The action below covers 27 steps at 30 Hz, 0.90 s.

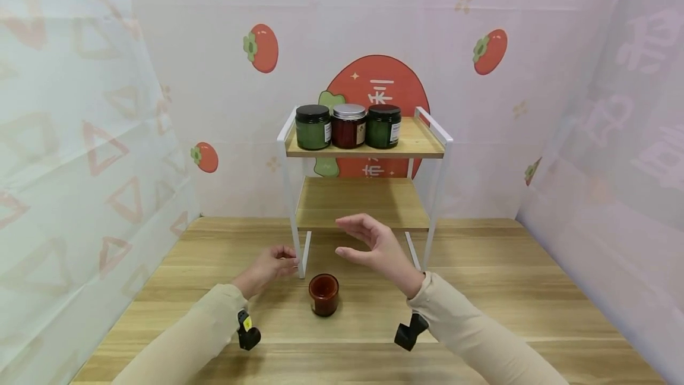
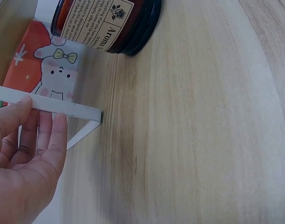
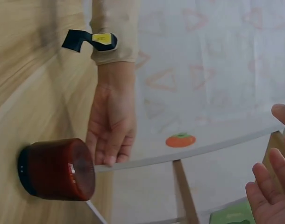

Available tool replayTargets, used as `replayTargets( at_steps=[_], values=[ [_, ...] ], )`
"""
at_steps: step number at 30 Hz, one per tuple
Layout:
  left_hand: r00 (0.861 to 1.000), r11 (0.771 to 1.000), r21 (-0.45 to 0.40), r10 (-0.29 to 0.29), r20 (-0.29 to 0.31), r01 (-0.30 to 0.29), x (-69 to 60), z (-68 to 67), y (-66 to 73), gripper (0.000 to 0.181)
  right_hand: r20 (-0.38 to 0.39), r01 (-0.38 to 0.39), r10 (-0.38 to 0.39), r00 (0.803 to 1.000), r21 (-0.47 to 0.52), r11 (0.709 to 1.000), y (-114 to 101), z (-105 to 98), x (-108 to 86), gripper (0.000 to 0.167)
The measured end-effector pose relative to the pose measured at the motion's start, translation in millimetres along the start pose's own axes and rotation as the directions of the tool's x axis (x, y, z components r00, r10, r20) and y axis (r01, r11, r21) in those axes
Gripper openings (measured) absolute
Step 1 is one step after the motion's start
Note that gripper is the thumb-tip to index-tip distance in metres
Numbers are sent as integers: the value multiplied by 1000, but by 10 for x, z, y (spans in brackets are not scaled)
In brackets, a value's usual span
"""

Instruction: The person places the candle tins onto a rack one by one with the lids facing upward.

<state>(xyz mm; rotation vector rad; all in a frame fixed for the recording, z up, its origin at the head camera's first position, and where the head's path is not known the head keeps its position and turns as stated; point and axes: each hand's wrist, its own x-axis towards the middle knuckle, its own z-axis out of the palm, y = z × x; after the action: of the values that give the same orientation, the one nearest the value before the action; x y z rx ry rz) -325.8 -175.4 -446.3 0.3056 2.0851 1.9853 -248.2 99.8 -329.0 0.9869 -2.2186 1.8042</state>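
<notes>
Shelf leg [image 2: 79, 110] sits pinched in my left fingers [image 2: 60, 130]; my right fingers [image 1: 357, 221] are released; a brown jar [image 1: 325, 305] stands nearby on the table [image 1: 491, 290].

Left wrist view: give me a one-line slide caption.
Left hand holding the white rack leg, near an amber "Aroma" jar on the wood-grain table.

Jar [image 3: 63, 170], red-brown, dark-based, standing on wooden surface [image 3: 37, 100]. Left hand [image 3: 112, 123], fingers at white post [image 3: 149, 161]; beige sleeve [image 3: 115, 23], black wrist device [image 3: 104, 42]. Right hand [image 3: 275, 191], cropped by frame edge, thumb apart from fingers. Shelf board [image 3: 186, 193], meeting post. Pale backdrop [image 3: 212, 70], triangle-printed.
</notes>
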Motion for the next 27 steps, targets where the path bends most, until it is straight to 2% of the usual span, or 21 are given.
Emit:
replayTargets(
  at_steps=[11,15,22,27],
  values=[
    [1000,1000,-8,4,15,-3,-7,9,15,13,29,-113,113,993,9,994,313,128,-122,41],
    [1000,1000,-10,-7,3,7,-6,15,26,14,24,-145,145,989,-1,989,399,163,-140,40],
    [1000,1000,-11,-2,12,2,-6,15,28,14,27,-239,241,970,-63,969,614,218,-165,40],
    [1000,1000,3,-7,2,7,-7,17,22,14,27,-264,266,963,-73,962,763,247,-178,39]
  ],
)
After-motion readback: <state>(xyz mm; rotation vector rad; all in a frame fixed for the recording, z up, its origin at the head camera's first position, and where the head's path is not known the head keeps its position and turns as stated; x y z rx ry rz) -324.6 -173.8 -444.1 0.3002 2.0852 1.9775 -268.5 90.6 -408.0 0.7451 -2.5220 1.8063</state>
